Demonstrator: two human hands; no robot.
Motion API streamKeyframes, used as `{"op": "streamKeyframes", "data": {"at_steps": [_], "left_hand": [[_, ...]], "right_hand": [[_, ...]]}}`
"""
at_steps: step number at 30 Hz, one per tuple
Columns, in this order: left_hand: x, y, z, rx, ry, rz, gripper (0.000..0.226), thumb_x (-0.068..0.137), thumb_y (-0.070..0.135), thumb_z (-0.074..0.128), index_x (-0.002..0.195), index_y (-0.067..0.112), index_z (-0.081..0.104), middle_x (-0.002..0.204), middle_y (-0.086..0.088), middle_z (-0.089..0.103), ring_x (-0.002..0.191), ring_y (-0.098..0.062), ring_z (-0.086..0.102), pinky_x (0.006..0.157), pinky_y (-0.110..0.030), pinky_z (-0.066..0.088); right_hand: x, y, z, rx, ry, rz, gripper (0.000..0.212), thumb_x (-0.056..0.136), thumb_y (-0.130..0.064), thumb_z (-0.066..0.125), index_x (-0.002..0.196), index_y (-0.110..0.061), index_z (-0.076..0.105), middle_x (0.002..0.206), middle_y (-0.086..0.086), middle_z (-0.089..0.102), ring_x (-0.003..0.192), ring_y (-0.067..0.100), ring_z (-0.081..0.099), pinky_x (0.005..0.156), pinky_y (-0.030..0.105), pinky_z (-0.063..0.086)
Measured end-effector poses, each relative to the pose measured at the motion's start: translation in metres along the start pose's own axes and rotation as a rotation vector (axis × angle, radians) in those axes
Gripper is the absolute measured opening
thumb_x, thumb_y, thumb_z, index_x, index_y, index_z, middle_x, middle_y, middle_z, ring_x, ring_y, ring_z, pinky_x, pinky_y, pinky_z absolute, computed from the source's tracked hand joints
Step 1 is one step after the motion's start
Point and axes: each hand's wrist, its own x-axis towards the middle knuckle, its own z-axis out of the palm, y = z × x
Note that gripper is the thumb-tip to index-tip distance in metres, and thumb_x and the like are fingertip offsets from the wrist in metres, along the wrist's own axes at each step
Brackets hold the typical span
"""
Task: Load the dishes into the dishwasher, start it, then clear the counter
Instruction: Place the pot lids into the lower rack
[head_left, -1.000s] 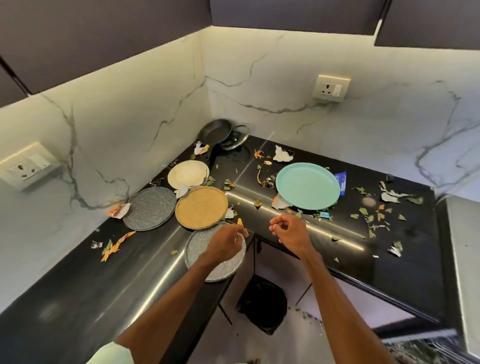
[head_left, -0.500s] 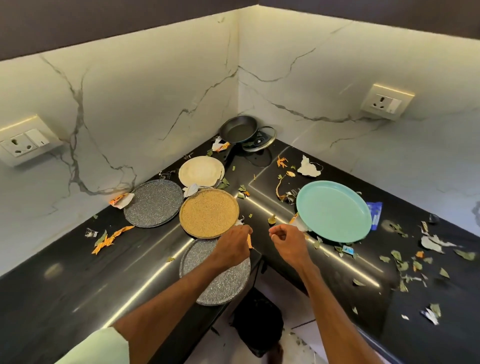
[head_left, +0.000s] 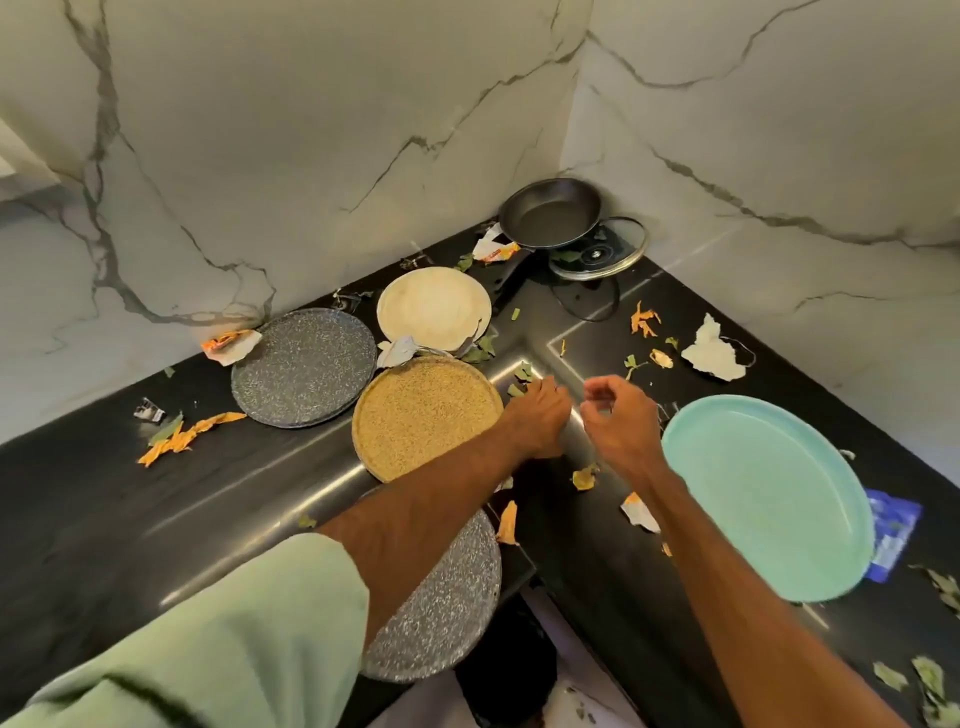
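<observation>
Head view: black L-shaped counter (head_left: 156, 519) runs under both arms. Teal plate (head_left: 769, 499) sits just right of the right hand (head_left: 621, 423). Yellow speckled plate (head_left: 421, 415) lies against the left hand (head_left: 537, 415). Near grey plate (head_left: 441, 608) is under the left forearm, overhanging the counter edge. Far grey plate (head_left: 304, 366) and cream plate (head_left: 434, 309) are further left and beyond. Pan (head_left: 550, 213) and glass lid (head_left: 608, 254) sit well beyond both hands.

Left fingers curl down onto leaf scraps (head_left: 519, 382); grip hidden, can't tell. Right fingers curl in a loose pinch; contents unclear.

Plates probably stiff, light, slick and lying flat, so take them by the rim. The overhanging grey one looks easiest.
</observation>
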Motion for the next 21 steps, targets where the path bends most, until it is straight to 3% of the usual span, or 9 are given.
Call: {"op": "streamKeyframes", "data": {"at_steps": [3,6,9,11,13,15,18,21], "left_hand": [[0.032,-0.007,-0.007,0.057,-0.117,-0.083,0.089,0.083,0.042,0.076,0.147,0.003,0.028,0.155,-0.019,0.029,0.146,-0.033,0.026,0.115,-0.042,0.033],[0.060,-0.009,-0.015,0.161,-0.221,-0.118,0.116,0.070,0.055,0.083,0.154,0.006,0.019,0.161,-0.020,0.019,0.149,-0.040,0.017,0.117,-0.047,0.028],[0.084,-0.007,-0.014,0.261,-0.275,-0.122,0.117,0.063,0.065,0.083,0.151,0.007,0.033,0.156,-0.019,0.030,0.146,-0.043,0.022,0.115,-0.050,0.030],[0.095,-0.006,-0.008,0.287,-0.281,-0.115,0.114,0.060,0.068,0.083,0.145,0.005,0.041,0.152,-0.021,0.037,0.142,-0.045,0.026,0.114,-0.053,0.028],[0.100,-0.007,0.000,0.290,-0.273,-0.111,0.113,0.060,0.067,0.083,0.143,0.002,0.043,0.152,-0.025,0.035,0.143,-0.049,0.023,0.116,-0.057,0.024],[0.102,-0.009,0.003,0.285,-0.272,-0.107,0.113,0.060,0.067,0.083,0.144,0.004,0.042,0.155,-0.027,0.030,0.146,-0.051,0.016,0.119,-0.060,0.020],[0.104,-0.012,0.007,0.269,-0.263,-0.098,0.115,0.059,0.068,0.083,0.147,0.008,0.039,0.156,-0.027,0.028,0.146,-0.052,0.014,0.119,-0.061,0.017],[0.101,-0.008,0.003,0.251,-0.266,-0.128,0.122,0.065,0.059,0.084,0.153,0.000,0.023,0.160,-0.031,0.013,0.147,-0.054,0.004,0.119,-0.060,0.013]], "right_hand": [[0.044,0.000,0.004,0.038,-0.022,0.022,0.032,0.088,-0.008,0.071,0.119,-0.009,0.064,0.105,0.001,0.067,0.092,0.012,0.064,0.074,0.013,0.045],[0.088,-0.001,0.005,0.058,-0.024,0.056,0.034,0.088,-0.019,0.073,0.119,-0.012,0.061,0.104,-0.001,0.066,0.087,0.006,0.061,0.074,0.016,0.048],[0.139,0.005,0.009,0.071,-0.026,0.102,0.038,0.081,-0.039,0.073,0.103,-0.009,0.067,0.087,-0.002,0.066,0.082,0.012,0.062,0.086,0.039,0.058],[0.172,0.011,0.011,0.157,-0.005,0.159,0.053,0.070,-0.053,0.073,0.091,-0.004,0.070,0.075,0.004,0.064,0.071,0.015,0.062,0.080,0.051,0.060],[0.199,0.012,0.013,0.368,0.003,0.296,0.069,0.072,-0.051,0.078,0.114,0.001,0.064,0.102,0.016,0.071,0.089,0.022,0.072,0.077,0.042,0.063],[0.220,0.012,0.014,0.549,-0.003,0.409,0.074,0.082,-0.044,0.078,0.131,0.001,0.047,0.126,0.029,0.061,0.110,0.035,0.068,0.085,0.040,0.061],[0.244,0.011,0.017,0.616,-0.013,0.493,0.078,0.085,-0.047,0.076,0.141,-0.006,0.040,0.120,0.027,0.064,0.096,0.032,0.072,0.085,0.040,0.061],[0.266,0.016,0.017,0.731,-0.015,0.501,0.070,0.088,-0.042,0.074,0.139,-0.002,0.048,0.104,0.023,0.068,0.087,0.031,0.074,0.077,0.041,0.063]]}}
